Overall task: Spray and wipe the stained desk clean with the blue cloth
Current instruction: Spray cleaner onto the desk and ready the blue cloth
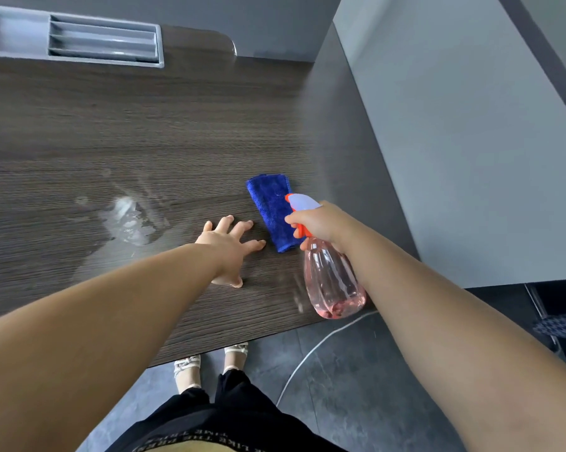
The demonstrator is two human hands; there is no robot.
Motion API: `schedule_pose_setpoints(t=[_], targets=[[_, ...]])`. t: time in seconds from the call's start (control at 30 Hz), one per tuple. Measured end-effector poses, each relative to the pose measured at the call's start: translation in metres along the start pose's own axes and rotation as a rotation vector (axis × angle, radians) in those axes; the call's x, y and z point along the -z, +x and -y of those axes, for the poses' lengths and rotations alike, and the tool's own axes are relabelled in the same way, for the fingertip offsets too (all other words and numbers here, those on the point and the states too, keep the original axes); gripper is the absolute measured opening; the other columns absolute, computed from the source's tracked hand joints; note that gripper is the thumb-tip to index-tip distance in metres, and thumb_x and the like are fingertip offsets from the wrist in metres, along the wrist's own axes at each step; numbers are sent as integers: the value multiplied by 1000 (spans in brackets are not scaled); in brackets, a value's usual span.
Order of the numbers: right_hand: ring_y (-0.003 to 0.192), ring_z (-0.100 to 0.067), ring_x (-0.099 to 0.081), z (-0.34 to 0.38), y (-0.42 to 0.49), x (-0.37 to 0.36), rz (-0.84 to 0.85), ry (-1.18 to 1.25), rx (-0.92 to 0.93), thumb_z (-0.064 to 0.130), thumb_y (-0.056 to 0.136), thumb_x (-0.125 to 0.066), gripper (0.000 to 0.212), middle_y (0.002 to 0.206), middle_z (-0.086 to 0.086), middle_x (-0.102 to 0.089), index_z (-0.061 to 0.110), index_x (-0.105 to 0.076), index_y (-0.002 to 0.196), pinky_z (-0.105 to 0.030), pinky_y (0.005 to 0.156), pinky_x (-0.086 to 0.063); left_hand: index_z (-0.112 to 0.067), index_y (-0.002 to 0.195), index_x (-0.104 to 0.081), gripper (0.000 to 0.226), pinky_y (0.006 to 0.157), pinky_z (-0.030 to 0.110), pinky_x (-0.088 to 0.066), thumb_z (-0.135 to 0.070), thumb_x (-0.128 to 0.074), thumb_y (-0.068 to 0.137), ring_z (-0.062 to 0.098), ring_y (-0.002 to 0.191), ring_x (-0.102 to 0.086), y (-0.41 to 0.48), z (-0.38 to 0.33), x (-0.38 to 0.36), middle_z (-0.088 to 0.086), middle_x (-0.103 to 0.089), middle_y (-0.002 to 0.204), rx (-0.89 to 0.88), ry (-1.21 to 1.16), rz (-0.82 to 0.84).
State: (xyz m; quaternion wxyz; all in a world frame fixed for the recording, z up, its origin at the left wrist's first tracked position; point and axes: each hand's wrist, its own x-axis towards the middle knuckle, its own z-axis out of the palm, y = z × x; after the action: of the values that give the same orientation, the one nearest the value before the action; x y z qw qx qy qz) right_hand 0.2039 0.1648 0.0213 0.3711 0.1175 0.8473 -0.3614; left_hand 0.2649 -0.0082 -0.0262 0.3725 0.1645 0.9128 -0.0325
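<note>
Meanwhile right hand (317, 223) grips spray bottle (332, 282); left hand (228, 246) flat on desk (144, 125).

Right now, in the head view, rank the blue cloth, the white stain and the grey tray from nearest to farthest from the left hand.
From the left hand, fingers spread on the desk:
1. Blue cloth, just right of its fingertips.
2. White stain, off to its left.
3. Grey tray, at the far back left edge.

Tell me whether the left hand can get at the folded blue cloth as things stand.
Probably yes. The left hand lies open and flat on the dark wood-grain desk, fingertips just short of the folded blue cloth. Nothing sits between them; the pink spray bottle is held off to the right.
</note>
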Motion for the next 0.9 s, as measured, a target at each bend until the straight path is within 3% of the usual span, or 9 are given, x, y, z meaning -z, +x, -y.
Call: schedule_pose_setpoints(t=[0.23, 0.33, 0.43, 0.5, 0.6, 0.7, 0.8, 0.9], targets=[[61, -16, -63, -2, 2, 8, 66, -71, 25, 30, 88, -56, 55, 93, -7, -61, 37, -38, 140, -23, 55, -48, -44, 147, -4, 85, 115, 52, -13, -51, -59, 84, 31, 143, 6, -1, 0, 2, -3, 10, 157, -15, -14, 14], [69, -16, -61, -18, -3, 19, 47, -30, 77, 30, 87, -58, 57, 95, -5, -63, 42, -39, 139, -25, 63, -53, -40, 143, -27, 63, 106, 44, -35, -47, -55, 87, 27, 137, -16, 1, 6, 19, -5, -13, 152, -29, -127, -17], [67, -15, -60, -29, -7, 35, 17, 40, 119, 26, 85, -59, 54, 91, -3, -65, 41, -46, 135, -24, 64, -54, -26, 133, -45, 52, 96, 44, -44, -43, -58, 86, 27, 125, -39, 6, 21, 42, 3, -38, 138, 123, -397, -184], [61, -14, -63, -33, -6, 50, -37, 33, 197, 28, 87, -59, 50, 96, 3, -64, 48, -43, 130, -25, 69, -53, -20, 139, -36, 74, 99, 46, -41, -51, -65, 79, 29, 130, -31, 14, 27, 49, 7, -32, 141, 282, -468, -244], [61, -14, -66, -34, 0, 77, -165, 123, 306, 37, 87, -61, 26, 103, 10, -61, 55, -53, 104, -39, 80, -54, -17, 149, -11, 115, 104, 54, -34, -65, -72, 64, 32, 138, -12, 26, 22, 54, 8, -8, 152, 424, -465, -101], [68, -11, -67, -31, 11, 94, -343, 274, 349, 41, 89, -61, 26, 111, 10, -64, 43, -58, 116, -31, 79, -54, -12, 150, 1, 131, 105, 60, -31, -68, -74, 58, 37, 140, -3, 37, 13, 54, 10, 3, 154, 477, -410, -32], [85, -8, -67, -19, 28, 104, -520, 357, 419, 43, 92, -57, 21, 109, 15, -63, 45, -53, 112, -28, 88, -51, -9, 149, 2, 137, 102, 61, -33, -70, -75, 53, 40, 139, -3, 43, 10, 54, 13, 4, 153, 481, -371, -25], [109, -13, -59, -11, 47, 113, -614, 347, 438, 44, 93, -54, 39, 122, 3, -61, 33, -49, 131, -21, 91, -44, -10, 149, 2, 138, 102, 62, -34, -71, -76, 52, 40, 139, -3, 47, 12, 54, 13, 4, 153, 490, -363, -7]])
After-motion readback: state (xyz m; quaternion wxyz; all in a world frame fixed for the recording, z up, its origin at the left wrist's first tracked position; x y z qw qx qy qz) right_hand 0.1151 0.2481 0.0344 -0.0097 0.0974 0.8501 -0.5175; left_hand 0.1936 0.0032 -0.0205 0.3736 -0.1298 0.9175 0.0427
